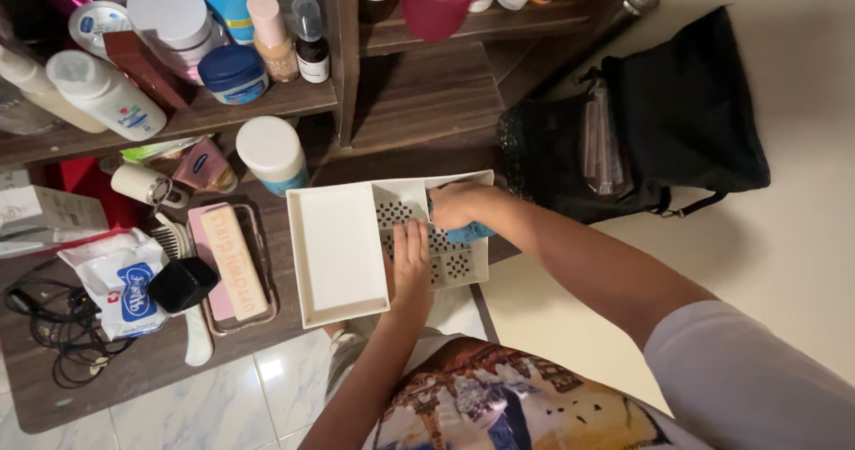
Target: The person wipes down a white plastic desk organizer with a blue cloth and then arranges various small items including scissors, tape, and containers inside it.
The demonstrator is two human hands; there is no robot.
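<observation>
Head view: white tray (337,252) on the dark shelf (419,103), overhanging its front edge. Left hand (411,259) flat on the perforated insert (450,263), fingers spread, pinning it. Right hand (456,205) closed around a blue cloth (472,232) inside a compartment. Probably light, stiff plastic, smooth; best gripped by the rim. Tight on the left by the brush (183,254); open floor on the right.

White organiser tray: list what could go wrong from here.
1. The white organiser tray overhangs the dark wooden shelf's front edge; pressure from the left hand might tip it off.
2. The right hand, wiping with a blue cloth, could shove the tray into the white-lidded jar beside it.
</observation>
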